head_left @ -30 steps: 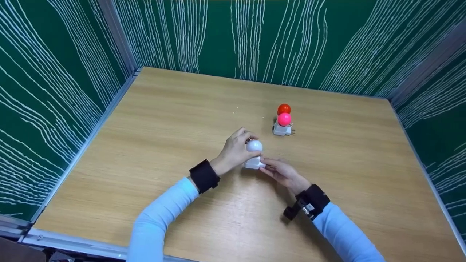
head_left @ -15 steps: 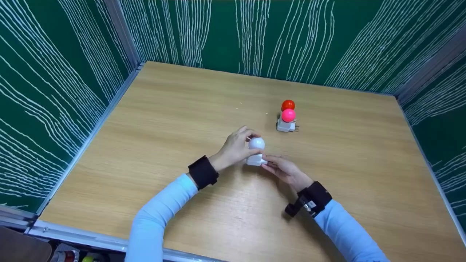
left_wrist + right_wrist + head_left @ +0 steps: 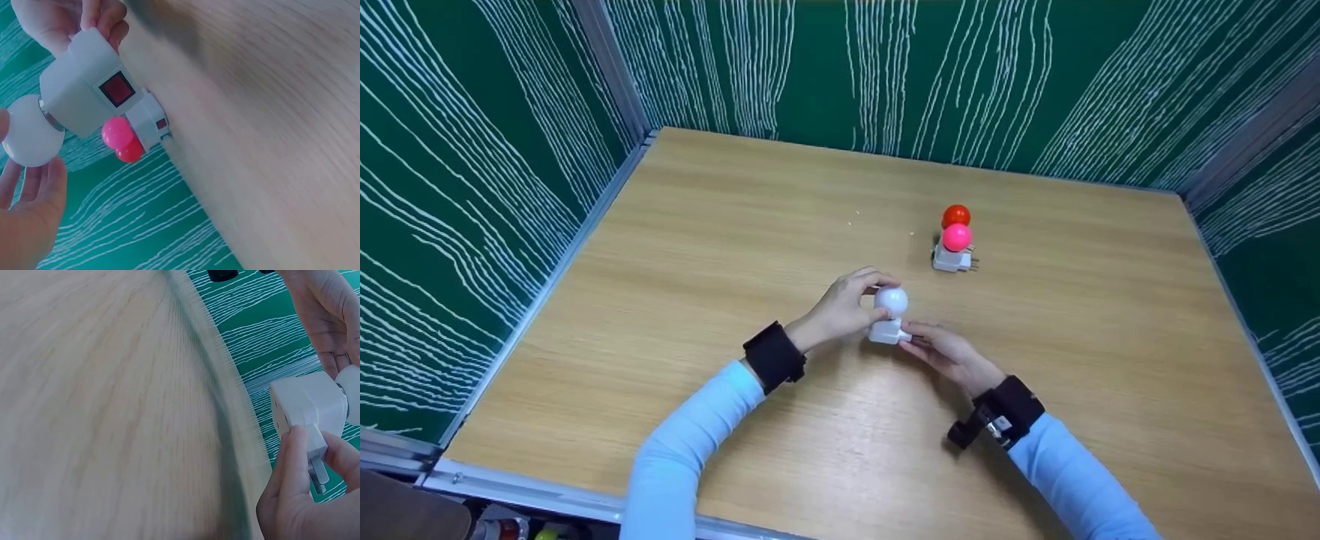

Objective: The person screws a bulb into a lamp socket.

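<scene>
A white round light bulb sits in a white plug-in lamp socket. My left hand grips the bulb, thumb on the near side and fingers behind it. A metal collar shows between bulb and socket in the left wrist view, along with a dark red switch on the socket's face. My right hand pinches the socket's plug end from the right. Metal plug pins stick out between its thumb and fingers in the right wrist view.
Farther back, right of the hands, stand a red bulb and a pink bulb on white plug-in sockets. Tiny white specks lie on the wooden table. Green walls with white streaks enclose the back and sides.
The head view has shifted slightly. My left thumb and fingers have moved a little leftward on the bulb, baring more of it. My right hand keeps its pinch on the socket.
</scene>
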### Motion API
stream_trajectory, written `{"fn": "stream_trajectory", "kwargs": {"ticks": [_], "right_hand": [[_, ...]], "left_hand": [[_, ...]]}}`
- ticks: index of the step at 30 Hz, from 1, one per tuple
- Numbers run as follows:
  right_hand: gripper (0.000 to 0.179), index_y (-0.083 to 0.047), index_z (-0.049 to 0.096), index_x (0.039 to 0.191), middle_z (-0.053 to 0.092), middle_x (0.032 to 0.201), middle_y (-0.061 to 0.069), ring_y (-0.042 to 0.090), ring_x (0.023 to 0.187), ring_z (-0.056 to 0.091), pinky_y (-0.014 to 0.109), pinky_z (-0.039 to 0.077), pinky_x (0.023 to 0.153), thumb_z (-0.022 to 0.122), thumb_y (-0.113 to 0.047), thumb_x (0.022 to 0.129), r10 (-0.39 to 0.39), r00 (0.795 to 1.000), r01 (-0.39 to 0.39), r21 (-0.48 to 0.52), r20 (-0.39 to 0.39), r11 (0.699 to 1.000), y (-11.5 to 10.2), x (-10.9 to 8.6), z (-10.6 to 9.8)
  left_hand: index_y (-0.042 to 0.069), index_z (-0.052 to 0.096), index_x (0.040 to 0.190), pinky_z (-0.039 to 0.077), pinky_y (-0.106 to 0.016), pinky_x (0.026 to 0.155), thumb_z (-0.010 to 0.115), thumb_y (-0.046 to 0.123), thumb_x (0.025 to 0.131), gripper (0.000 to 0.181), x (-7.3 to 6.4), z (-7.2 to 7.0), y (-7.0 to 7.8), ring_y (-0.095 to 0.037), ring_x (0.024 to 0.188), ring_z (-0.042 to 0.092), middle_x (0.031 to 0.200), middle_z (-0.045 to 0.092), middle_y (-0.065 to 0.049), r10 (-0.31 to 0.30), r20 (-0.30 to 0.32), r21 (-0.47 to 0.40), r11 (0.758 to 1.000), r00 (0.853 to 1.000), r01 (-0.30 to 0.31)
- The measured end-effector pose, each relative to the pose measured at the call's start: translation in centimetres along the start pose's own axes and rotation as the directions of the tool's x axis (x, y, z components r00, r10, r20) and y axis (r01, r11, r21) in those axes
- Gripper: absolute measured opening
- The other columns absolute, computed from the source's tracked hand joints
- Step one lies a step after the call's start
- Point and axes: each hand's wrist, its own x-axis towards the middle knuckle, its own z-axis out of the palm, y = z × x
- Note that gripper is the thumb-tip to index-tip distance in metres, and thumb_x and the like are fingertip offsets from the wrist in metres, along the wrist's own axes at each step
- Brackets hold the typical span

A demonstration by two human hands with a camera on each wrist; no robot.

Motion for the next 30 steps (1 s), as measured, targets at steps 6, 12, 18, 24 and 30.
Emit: {"fn": "stream_trajectory", "kwargs": {"ticks": [6,12,18,24,30], "right_hand": [[0.011,-0.005,0.064,0.086,0.065,0.089,0.007,0.015,0.083,0.063,0.02,0.052,0.081,0.053,-0.001,0.089,-0.005,1.0,0.005,0.019,-0.002,1.0,-0.1,-0.2,-0.2],[0.013,-0.006,0.066,0.085,0.067,0.087,0.005,0.014,0.082,0.063,0.021,0.052,0.081,0.054,-0.001,0.089,-0.026,1.0,0.026,0.016,0.013,1.0,-0.3,0.0,-0.3],[0.019,-0.006,0.068,0.082,0.068,0.086,0.004,0.012,0.082,0.064,0.019,0.052,0.08,0.051,-0.001,0.091,-0.043,0.999,0.044,-0.011,0.021,0.999,-0.3,0.1,-0.5],[0.015,-0.006,0.068,0.085,0.068,0.088,0.006,0.014,0.084,0.064,0.021,0.052,0.082,0.054,-0.002,0.089,-0.026,1.0,0.026,0.0,-0.009,1.0,-0.1,-0.2,-0.6],[0.01,-0.005,0.066,0.085,0.066,0.089,0.007,0.015,0.085,0.063,0.022,0.052,0.083,0.057,-0.002,0.087,-0.024,0.999,0.024,0.006,-0.028,1.0,-0.1,-0.5,-0.7]], "left_hand": [[0.001,0.058,0.115,0.048,-0.022,0.089,0.073,0.007,0.074,0.044,0.0,0.6,0.1,-0.021,0.101,0.058,0.114,0.057,-0.009,-0.005,-0.066,0.04,0.999,0.998,0.007],[0.003,0.058,0.115,0.051,-0.031,0.083,0.077,0.017,0.071,0.05,0.0,1.1,0.8,-0.02,0.096,0.058,0.112,0.057,-0.008,-0.056,-0.156,0.109,0.991,0.986,0.073],[0.004,0.06,0.112,0.051,-0.03,0.081,0.076,0.017,0.072,0.045,0.3,1.2,0.8,-0.02,0.095,0.058,0.11,0.057,-0.008,-0.072,-0.156,0.121,0.988,0.985,0.091],[0.004,0.059,0.114,0.05,-0.031,0.085,0.075,0.018,0.074,0.046,0.3,1.2,0.5,-0.02,0.098,0.058,0.112,0.058,-0.008,-0.073,-0.097,0.105,0.991,0.993,0.083],[0.003,0.059,0.117,0.048,-0.028,0.09,0.073,0.013,0.076,0.044,0.3,1.1,0.4,-0.022,0.104,0.058,0.118,0.058,-0.008,-0.061,-0.048,0.071,0.995,0.997,0.064]]}}
